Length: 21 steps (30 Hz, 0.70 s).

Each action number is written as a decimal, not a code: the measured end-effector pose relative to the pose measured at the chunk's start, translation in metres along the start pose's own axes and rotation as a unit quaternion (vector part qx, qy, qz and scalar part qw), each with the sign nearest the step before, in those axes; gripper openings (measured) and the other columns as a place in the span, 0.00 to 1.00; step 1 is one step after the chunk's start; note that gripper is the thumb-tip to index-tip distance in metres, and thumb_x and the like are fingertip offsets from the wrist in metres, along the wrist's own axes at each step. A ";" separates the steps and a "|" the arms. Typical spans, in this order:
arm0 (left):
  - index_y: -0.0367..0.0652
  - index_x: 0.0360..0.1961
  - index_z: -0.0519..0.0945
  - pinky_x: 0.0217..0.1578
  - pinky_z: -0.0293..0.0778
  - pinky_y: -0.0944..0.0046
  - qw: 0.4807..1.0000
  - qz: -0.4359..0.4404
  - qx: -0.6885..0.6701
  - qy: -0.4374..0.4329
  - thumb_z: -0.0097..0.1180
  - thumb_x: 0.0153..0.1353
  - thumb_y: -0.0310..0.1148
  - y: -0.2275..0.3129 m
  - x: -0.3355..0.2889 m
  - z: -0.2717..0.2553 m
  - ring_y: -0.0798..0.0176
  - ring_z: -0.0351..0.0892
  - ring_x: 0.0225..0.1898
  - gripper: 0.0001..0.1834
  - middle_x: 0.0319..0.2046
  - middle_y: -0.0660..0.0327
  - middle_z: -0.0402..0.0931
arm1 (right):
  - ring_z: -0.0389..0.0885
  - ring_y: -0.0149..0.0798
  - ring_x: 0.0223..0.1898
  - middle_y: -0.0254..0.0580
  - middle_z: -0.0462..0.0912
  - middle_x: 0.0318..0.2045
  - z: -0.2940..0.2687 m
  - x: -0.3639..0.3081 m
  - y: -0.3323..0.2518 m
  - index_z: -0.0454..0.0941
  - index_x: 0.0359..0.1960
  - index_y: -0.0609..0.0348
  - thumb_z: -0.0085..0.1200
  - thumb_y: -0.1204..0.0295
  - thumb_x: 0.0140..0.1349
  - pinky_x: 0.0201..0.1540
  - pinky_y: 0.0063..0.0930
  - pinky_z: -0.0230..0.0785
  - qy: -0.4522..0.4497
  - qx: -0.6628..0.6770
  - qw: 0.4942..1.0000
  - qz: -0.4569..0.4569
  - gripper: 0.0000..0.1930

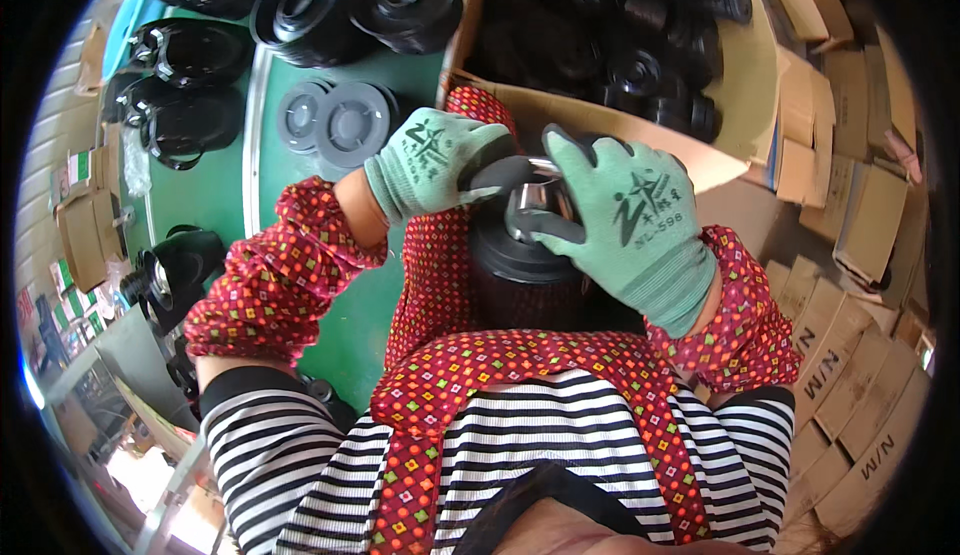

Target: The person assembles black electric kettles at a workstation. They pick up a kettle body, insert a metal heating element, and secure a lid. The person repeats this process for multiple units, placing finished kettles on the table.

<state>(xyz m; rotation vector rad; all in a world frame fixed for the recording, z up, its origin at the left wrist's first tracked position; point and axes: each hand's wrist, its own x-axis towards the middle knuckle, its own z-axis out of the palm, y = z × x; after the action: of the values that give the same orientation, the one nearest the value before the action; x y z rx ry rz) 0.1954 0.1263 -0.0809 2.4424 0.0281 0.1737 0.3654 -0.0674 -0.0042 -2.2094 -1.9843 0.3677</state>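
Both my hands wear green gloves with dark fingertips. They meet over a round black housing [525, 260] in front of my body, close to my lap. On top of it stands a shiny metal piece [535, 198], rounded like a collar or cap. My right hand [635, 220] grips this metal piece, thumb in front and index finger behind. My left hand [440, 163] is closed, its fingertips bunched at the left side of the metal piece; whatever is between them is hidden.
A green table [358, 325] on the left carries grey discs [352, 123], stacked black round parts [405, 0] and glossy black housings [197, 115]. Ahead, an open cardboard box [610, 120] holds black parts. Cardboard cartons [850, 355] are piled along the right.
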 end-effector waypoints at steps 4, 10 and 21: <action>0.36 0.46 0.83 0.34 0.78 0.53 0.979 -0.104 0.020 0.173 0.67 0.61 0.28 0.023 -0.026 -0.005 0.44 0.84 0.31 0.13 0.31 0.48 0.83 | 0.70 0.56 0.68 0.49 0.77 0.65 -0.002 -0.005 0.015 0.78 0.68 0.55 0.67 0.56 0.60 0.74 0.59 0.56 0.183 0.053 0.973 -0.133 0.34; 0.37 0.44 0.83 0.34 0.77 0.55 0.875 -0.350 0.042 0.331 0.60 0.70 0.29 0.041 -0.176 0.021 0.46 0.83 0.30 0.07 0.30 0.49 0.82 | 0.73 0.59 0.67 0.50 0.78 0.63 0.046 -0.039 0.024 0.80 0.64 0.56 0.75 0.53 0.54 0.71 0.53 0.63 0.131 0.290 0.942 -0.107 0.37; 0.41 0.75 0.65 0.70 0.64 0.42 0.810 -0.488 0.131 0.298 0.78 0.47 0.43 0.077 -0.287 0.103 0.37 0.66 0.69 0.55 0.68 0.43 0.68 | 0.82 0.43 0.52 0.43 0.82 0.47 0.043 0.005 0.002 0.83 0.53 0.60 0.59 0.56 0.70 0.60 0.39 0.73 0.266 0.452 0.851 -0.038 0.21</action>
<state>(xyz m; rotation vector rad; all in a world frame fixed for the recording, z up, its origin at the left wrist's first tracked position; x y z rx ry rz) -0.0772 -0.0172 -0.1445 2.2013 1.6264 0.4695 0.3553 -0.0645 -0.0465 -1.4055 -1.2067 0.4791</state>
